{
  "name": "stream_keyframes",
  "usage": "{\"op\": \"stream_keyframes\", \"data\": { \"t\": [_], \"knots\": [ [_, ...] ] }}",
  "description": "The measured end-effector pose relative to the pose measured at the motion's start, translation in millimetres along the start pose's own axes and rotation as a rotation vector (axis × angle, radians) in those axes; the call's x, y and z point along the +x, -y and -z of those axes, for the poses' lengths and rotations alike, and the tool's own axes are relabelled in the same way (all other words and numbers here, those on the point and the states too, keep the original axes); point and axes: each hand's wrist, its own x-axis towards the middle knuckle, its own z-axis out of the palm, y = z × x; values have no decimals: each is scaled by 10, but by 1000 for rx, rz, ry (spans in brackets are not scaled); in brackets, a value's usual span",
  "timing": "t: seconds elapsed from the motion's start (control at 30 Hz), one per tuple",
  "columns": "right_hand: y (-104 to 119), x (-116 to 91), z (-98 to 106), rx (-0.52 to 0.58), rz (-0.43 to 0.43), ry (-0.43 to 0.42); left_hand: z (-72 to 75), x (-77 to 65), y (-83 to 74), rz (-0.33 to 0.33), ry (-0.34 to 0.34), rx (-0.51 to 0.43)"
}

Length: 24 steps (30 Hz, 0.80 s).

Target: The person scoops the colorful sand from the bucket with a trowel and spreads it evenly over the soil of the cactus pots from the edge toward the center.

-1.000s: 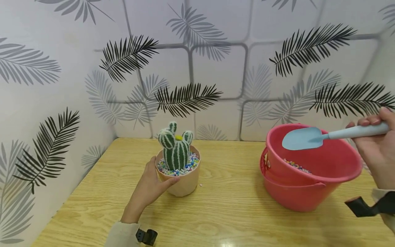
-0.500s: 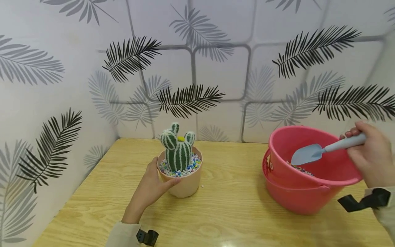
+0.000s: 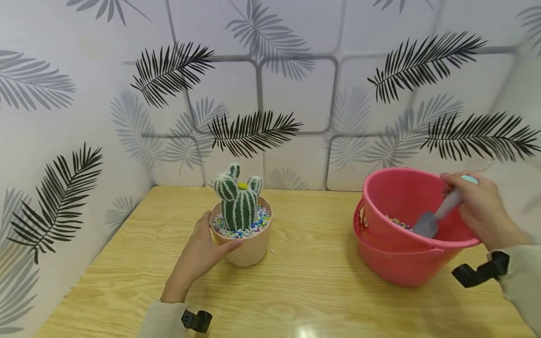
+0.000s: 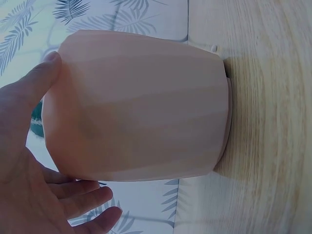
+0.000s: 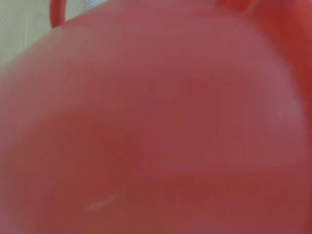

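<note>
My left hand (image 3: 202,251) holds the peach flowerpot (image 3: 248,250) from its left side, thumb along the front near the rim. In the left wrist view the faceted pot (image 4: 141,107) fills the middle, with the thumb on one side and fingers on the other. A green-and-white striped knitted cactus (image 3: 239,206) stands in it among colorful pebbles (image 3: 262,219). My right hand (image 3: 482,206) grips the handle of a blue-grey trowel (image 3: 427,224), its blade down inside the pink bucket (image 3: 405,263). Pebbles (image 3: 397,221) show beside the blade. The right wrist view is filled by the blurred bucket wall (image 5: 161,122).
The bucket stands tilted on the wooden table (image 3: 313,272), its handle (image 3: 393,253) hanging across the front. One loose pebble (image 3: 272,251) lies right of the pot. A leaf-patterned wall (image 3: 296,103) rises behind the table.
My right hand has moved left and down, bringing the trowel from above the bucket's rim to inside it, blade pointing downward. The left hand keeps its hold on the pot.
</note>
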Motion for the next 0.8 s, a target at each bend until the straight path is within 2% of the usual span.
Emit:
{"op": "stream_keyframes", "data": {
  "t": [0.23, 0.37, 0.47, 0.57, 0.63, 0.7, 0.8],
  "knots": [
    [-32, -11, -28, -427, -57, 81, 47, -45, 6, 2, -1, -16],
    [-25, -17, -63, -784, -39, 109, 57, -76, 13, -13, 16, -49],
    [4, -25, -70, -1073, 50, 114, 59, -89, 11, -25, 36, -63],
    [61, -32, -37, -1323, 213, 106, 82, -89, 12, -34, 44, -37],
    [84, -45, 1, -1422, 336, 92, 117, -88, 11, -32, 49, -9],
    [93, -57, 34, -1515, 419, 64, 167, -83, 7, -36, 43, 15],
    [85, -65, 65, -1622, 430, 21, 261, -66, -9, -51, 24, 25]
  ]
}}
